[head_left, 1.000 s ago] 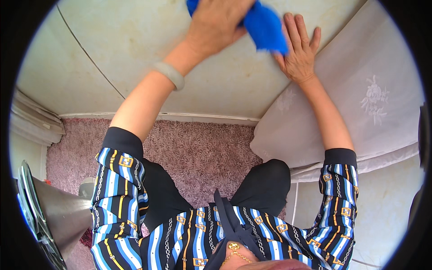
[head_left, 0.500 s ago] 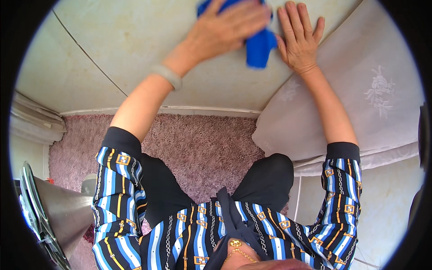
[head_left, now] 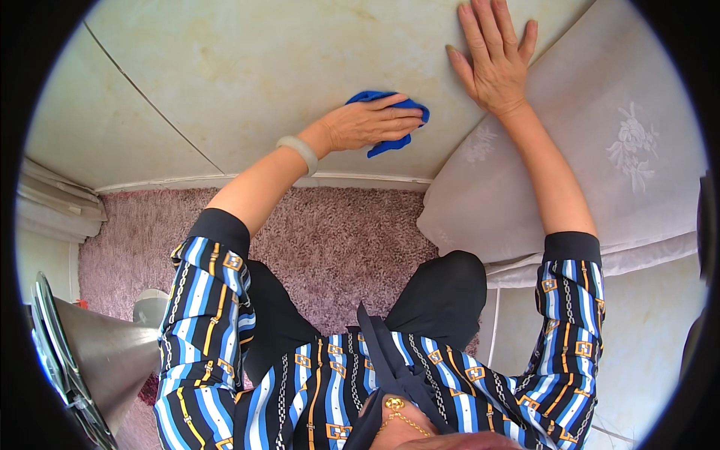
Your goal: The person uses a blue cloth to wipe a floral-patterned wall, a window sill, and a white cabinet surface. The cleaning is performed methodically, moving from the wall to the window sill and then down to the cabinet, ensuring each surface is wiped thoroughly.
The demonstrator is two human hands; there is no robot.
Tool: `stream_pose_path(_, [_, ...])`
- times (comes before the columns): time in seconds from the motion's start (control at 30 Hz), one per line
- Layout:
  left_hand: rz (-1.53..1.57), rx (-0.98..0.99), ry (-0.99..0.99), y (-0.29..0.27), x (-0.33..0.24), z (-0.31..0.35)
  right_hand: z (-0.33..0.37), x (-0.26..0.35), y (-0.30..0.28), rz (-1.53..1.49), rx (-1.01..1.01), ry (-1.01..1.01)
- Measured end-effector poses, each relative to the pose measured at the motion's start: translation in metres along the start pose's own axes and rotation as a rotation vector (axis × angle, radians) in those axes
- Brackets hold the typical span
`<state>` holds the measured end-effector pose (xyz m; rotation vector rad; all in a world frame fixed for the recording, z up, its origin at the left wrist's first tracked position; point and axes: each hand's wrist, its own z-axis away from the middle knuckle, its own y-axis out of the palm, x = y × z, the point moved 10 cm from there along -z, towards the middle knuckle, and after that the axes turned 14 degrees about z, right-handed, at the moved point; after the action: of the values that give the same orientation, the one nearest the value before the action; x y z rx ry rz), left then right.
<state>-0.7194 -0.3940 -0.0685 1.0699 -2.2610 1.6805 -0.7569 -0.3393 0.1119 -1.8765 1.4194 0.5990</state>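
My left hand lies over a blue cloth, pressing it against a beige tiled surface. The cloth is crumpled under the palm, with its edges showing above and below the fingers. A pale bangle circles the left wrist. Farther out and to the right, my right hand rests flat on the same tiles, fingers spread, holding nothing. Its wrist is beside the edge of a pale embroidered fabric.
A pinkish shaggy rug lies below the tiles, past a light edge strip. Gathered pale fabric hangs at the far left. A shiny cone-shaped metal object stands by my left elbow. A dark seam crosses the tiles.
My left hand and the blue cloth have come nearer to me, away from my right hand. The right hand stays flat in nearly the same place.
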Motion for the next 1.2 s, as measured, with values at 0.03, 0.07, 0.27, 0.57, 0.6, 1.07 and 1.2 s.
stream_pose_path(0.03, [-0.031,-0.049,0.011,-0.003,0.007,-0.004,-0.001,0.001,-0.001,-0.019,-0.010,0.006])
stream_pose_path(0.07, [-0.059,-0.097,0.019,-0.018,0.010,-0.011,-0.001,0.001,-0.003,-0.041,-0.019,0.011])
stream_pose_path(0.27, [-0.082,-0.736,-0.489,-0.152,0.089,-0.030,0.004,-0.011,-0.004,-0.181,-0.034,0.018])
stream_pose_path(0.57, [-0.107,-0.087,-0.097,0.019,-0.017,-0.056,0.018,-0.003,0.001,-0.051,-0.033,-0.085])
stream_pose_path(0.6, [-0.089,-0.024,-0.074,0.033,-0.027,-0.053,0.018,-0.001,0.002,0.005,-0.035,-0.088])
stream_pose_path(1.07, [-0.139,-0.427,-0.321,-0.045,0.025,-0.066,0.007,-0.004,-0.023,-0.142,-0.118,-0.011])
stream_pose_path(1.2, [-0.109,-0.116,-0.089,0.031,-0.031,-0.083,0.012,-0.006,-0.017,-0.091,-0.106,-0.026])
